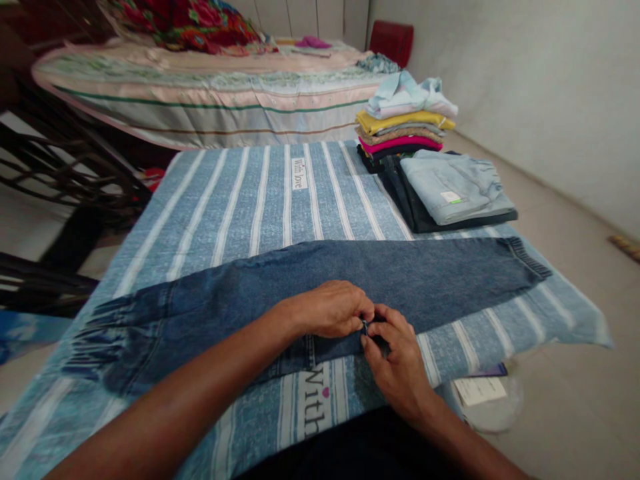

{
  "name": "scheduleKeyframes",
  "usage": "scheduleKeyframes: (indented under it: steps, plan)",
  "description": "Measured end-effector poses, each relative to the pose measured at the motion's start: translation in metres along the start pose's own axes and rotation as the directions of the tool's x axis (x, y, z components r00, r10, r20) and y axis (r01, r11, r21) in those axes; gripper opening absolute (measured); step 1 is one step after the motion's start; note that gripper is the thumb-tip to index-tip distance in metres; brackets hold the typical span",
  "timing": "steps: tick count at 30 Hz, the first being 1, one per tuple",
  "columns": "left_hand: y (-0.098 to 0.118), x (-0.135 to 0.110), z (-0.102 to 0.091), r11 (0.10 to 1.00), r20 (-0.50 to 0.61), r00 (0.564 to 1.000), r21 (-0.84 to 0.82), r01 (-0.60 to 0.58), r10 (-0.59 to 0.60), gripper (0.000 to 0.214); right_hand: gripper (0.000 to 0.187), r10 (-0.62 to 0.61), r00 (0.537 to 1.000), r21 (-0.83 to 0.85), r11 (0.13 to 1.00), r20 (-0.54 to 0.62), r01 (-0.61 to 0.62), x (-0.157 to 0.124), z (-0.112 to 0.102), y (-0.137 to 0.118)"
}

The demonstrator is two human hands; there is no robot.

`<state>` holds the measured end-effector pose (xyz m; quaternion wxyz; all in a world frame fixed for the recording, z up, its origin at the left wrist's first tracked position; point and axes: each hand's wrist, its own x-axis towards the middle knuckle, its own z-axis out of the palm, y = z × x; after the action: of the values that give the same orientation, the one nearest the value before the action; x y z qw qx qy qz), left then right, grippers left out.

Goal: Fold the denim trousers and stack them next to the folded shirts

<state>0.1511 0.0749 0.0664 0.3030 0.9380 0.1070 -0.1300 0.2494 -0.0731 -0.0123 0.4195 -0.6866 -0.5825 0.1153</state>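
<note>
A pair of dark blue jeans [280, 280], folded lengthwise, lies across the striped cloth. Its gathered waistband is at the left and an elastic cuff at the right. My left hand [330, 310] rests over the middle of the jeans, fingers closed in a pinch on a small bit of denim at the near edge. Right beside it, my right hand [397, 360] pinches the same bit between thumb and fingers. The fingertips of both hands nearly touch and partly hide what they grip.
The blue-and-white striped cloth [270, 180] covers the surface. Folded light-blue jeans [450, 183] lie on darker trousers at the right, with a stack of folded clothes [405, 123] behind. Beyond is a bed [225, 100]. A dark metal frame [85, 153] stands at the left.
</note>
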Motion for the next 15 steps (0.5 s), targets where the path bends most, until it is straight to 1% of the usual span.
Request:
scheduleKeyframes:
  steps: [2, 6, 12, 15]
  plan:
    - [-0.001, 0.001, 0.000, 1.000, 0.007, 1.000, -0.002, -0.011, 0.011, 0.014, 0.009, -0.014, 1.000, -0.007, 1.000, 0.006, 0.014, 0.000, -0.001, 0.000]
    - [-0.002, 0.003, -0.001, 0.999, 0.026, 1.000, 0.029, 0.012, -0.013, 0.012, 0.012, -0.060, 0.998, -0.049, 0.997, 0.009, 0.060, -0.001, -0.001, 0.002]
    - [0.003, 0.009, -0.006, 0.991, 0.080, 0.996, 0.133, 0.034, -0.045, 0.011, 0.010, -0.150, 0.989, -0.111, 0.983, 0.004, 0.149, -0.003, 0.002, 0.007]
    - [0.009, 0.012, -0.009, 0.977, 0.105, 0.993, 0.210, 0.032, -0.055, 0.013, 0.009, -0.149, 0.989, -0.119, 0.982, 0.009, 0.149, -0.004, 0.003, 0.009]
